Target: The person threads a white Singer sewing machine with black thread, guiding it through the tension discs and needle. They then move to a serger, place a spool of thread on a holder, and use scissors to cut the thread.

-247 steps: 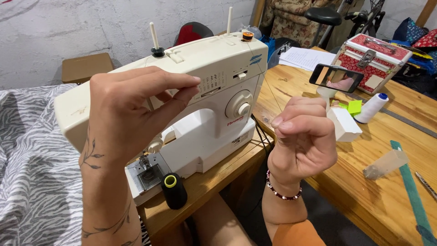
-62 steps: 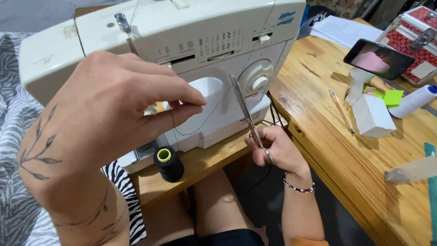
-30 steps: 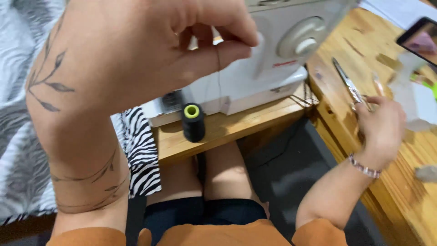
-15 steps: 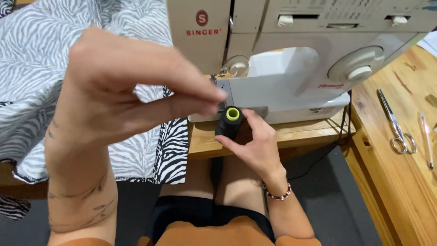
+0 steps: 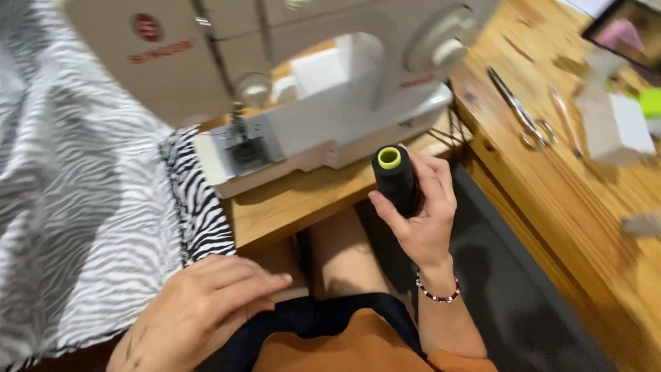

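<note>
My right hand (image 5: pixel 421 213) grips a black thread spool (image 5: pixel 394 178) with a yellow-green core, held upright just in front of the wooden stand (image 5: pixel 296 203) under the white sewing machine (image 5: pixel 330 89). My left hand (image 5: pixel 200 313) rests low near my lap with the fingers close together and nothing seen in it, beside the edge of the zebra-print fabric (image 5: pixel 89 207). The machine's needle plate and presser foot (image 5: pixel 242 141) face me.
On the wooden table (image 5: pixel 571 179) at the right lie scissors (image 5: pixel 523 120), a thin pen-like tool (image 5: pixel 566 117), a small white box (image 5: pixel 623 127) and a phone (image 5: pixel 630 27) at the far corner. Dark floor shows between my knees and the table.
My right hand put the scissors on the table, reached to the spool on the stand and lifted it toward me. My left hand dropped from in front of the machine to my lap.
</note>
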